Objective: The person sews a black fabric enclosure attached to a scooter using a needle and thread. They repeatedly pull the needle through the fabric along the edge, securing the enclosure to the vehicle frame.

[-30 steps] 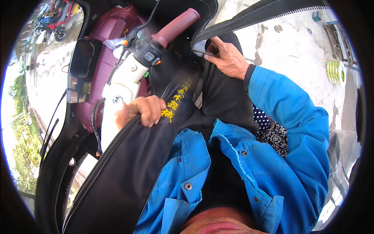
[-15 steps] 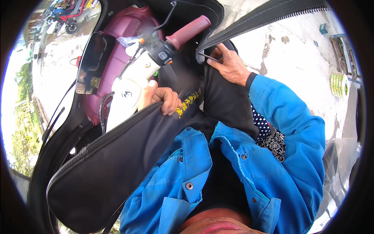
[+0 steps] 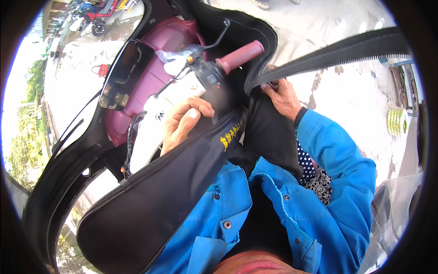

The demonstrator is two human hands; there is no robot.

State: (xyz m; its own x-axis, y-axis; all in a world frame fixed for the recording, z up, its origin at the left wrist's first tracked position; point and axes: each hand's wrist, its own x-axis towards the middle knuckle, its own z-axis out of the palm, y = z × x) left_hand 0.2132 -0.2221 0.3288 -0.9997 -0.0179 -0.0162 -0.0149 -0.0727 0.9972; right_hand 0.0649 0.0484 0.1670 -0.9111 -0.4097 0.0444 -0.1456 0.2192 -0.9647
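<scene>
A black scooter apron (image 3: 150,208) with zip edges and yellow lettering lies across my lap and hides most of my left forearm. My left hand (image 3: 185,119) is curled above its upper edge, thumb and forefinger bent, over the scooter's white handlebar cowl (image 3: 147,132). What its fingers hold, if anything, is hidden. Above my right knee, my right hand (image 3: 282,98) pinches the lower corner of the raised zip-edged flap (image 3: 333,57) of the apron; its fingertips are partly covered by the fabric. The maroon handlebar grip (image 3: 240,55) is just left of that flap.
A dark mirror (image 3: 127,75) stands beside the maroon scooter body (image 3: 153,59). A brake lever (image 3: 218,35) juts above the grip. On the ground at right is a yellow-green patterned tub (image 3: 398,121). A red vehicle (image 3: 98,18) is parked at far left.
My left hand has let go of the apron's edge and risen above it. My right hand has moved slightly down and right at the flap's corner. The view has shifted, moving the scooter rightward.
</scene>
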